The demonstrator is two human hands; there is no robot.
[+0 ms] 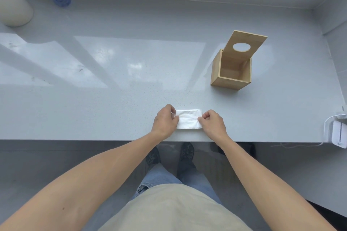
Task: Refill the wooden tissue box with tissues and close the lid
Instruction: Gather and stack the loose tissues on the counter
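Left hand (pixel 165 120) and right hand (pixel 212 122) each pinch an end of the tissues (pixel 188 119), fingers closed on them, near the table (pixel 112 99) edge. Beyond the tissues, well apart, stands the wooden tissue box (pixel 230 73), its lid (pixel 244 46) raised.

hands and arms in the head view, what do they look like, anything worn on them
Both arms are bare up to the frame's edge: no sleeves are visible. The left hand and right hand wear no gloves, and no rings, watch or bracelets show.
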